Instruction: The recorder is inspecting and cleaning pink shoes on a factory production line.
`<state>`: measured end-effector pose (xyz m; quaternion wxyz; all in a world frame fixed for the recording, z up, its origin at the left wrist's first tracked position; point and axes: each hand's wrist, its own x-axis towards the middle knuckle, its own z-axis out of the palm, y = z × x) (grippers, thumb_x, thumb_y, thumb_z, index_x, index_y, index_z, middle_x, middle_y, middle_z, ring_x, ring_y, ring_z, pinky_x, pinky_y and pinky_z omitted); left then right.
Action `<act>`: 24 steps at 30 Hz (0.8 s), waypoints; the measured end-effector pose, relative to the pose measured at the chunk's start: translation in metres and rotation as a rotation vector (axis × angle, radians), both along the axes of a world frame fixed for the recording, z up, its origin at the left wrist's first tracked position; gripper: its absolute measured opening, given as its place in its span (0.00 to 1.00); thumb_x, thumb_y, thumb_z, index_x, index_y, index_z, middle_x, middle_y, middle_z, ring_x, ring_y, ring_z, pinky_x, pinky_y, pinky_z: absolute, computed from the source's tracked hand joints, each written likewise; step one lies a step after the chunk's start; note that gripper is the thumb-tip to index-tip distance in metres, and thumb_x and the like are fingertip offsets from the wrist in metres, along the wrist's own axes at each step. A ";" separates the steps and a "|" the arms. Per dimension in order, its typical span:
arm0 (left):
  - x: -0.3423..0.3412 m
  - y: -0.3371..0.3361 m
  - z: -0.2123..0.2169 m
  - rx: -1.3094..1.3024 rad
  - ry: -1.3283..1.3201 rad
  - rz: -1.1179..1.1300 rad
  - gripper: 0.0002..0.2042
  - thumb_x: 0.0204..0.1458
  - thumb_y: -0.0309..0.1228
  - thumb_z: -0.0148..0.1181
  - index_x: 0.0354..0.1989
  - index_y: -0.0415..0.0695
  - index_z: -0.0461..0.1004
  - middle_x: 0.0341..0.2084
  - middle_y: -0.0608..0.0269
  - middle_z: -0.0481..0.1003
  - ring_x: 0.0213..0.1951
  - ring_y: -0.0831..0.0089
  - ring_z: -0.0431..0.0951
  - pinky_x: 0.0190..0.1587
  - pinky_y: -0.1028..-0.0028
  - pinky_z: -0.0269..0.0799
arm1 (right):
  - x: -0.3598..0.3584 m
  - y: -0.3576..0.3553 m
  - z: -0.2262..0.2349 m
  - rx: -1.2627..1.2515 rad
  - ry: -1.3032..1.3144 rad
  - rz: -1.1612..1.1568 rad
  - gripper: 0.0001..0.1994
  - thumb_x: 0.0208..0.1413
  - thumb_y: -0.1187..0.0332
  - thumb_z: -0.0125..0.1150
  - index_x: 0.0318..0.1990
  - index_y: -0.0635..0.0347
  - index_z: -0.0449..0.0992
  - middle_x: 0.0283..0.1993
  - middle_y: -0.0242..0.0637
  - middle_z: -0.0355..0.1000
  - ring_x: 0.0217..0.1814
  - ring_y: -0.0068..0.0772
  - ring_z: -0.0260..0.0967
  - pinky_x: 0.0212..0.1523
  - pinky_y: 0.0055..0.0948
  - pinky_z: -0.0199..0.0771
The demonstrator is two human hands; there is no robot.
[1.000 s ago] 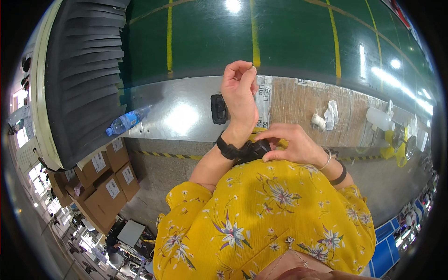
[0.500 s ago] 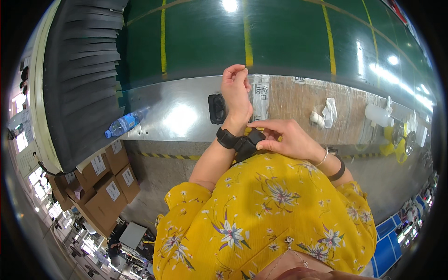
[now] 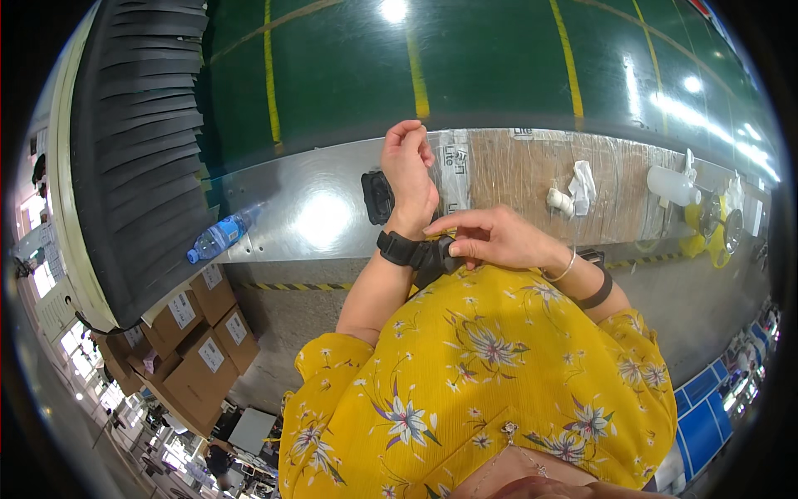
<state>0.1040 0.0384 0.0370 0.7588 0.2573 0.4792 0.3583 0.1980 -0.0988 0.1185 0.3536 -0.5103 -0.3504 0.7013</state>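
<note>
My left hand [image 3: 407,170] is raised over the bench with its fingers curled in, and nothing shows in them. Around that wrist runs a black strap [image 3: 397,249] bearing a small black boxy device [image 3: 435,257]. My right hand [image 3: 503,238] pinches the device's right side between thumb and fingers; the exact grip point is partly hidden. On the metal bench, just left of my left hand, sits another black device [image 3: 377,198].
A metal bench [image 3: 274,179] borders a green conveyor belt [image 3: 349,75]. Cardboard under clear wrap [image 3: 515,183] carries crumpled white cloth [image 3: 583,188]. A water bottle [image 3: 218,238] lies at left above cardboard boxes [image 3: 208,353]. A white bottle [image 3: 672,185] lies at right.
The view has shifted slightly. My right hand has closed in on the wrist device, which has turned a little. My left hand keeps its curled pose.
</note>
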 end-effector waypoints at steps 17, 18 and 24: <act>-0.014 -0.011 -0.051 -0.566 -0.213 -0.067 0.06 0.53 0.22 0.56 0.38 0.46 0.71 0.21 0.69 0.66 0.22 0.78 0.64 0.24 0.79 0.59 | -0.009 -0.015 -0.008 0.428 -0.320 -0.014 0.22 0.56 0.65 0.66 0.58 0.55 0.72 0.46 0.41 0.71 0.43 0.45 0.72 0.47 0.35 0.74; -0.014 -0.013 -0.052 -0.625 -0.220 -0.082 0.06 0.53 0.22 0.57 0.37 0.46 0.71 0.21 0.69 0.66 0.22 0.77 0.64 0.24 0.79 0.59 | -0.010 -0.016 -0.012 0.426 -0.321 -0.015 0.22 0.56 0.65 0.66 0.58 0.55 0.72 0.46 0.41 0.71 0.43 0.45 0.72 0.47 0.35 0.74; -0.010 -0.016 -0.051 -0.680 -0.262 -0.118 0.07 0.52 0.22 0.57 0.38 0.47 0.71 0.22 0.69 0.67 0.22 0.78 0.65 0.23 0.79 0.60 | -0.017 -0.022 -0.033 0.248 -0.201 -0.137 0.24 0.50 0.68 0.72 0.55 0.59 0.73 0.38 0.40 0.77 0.38 0.28 0.75 0.41 0.28 0.76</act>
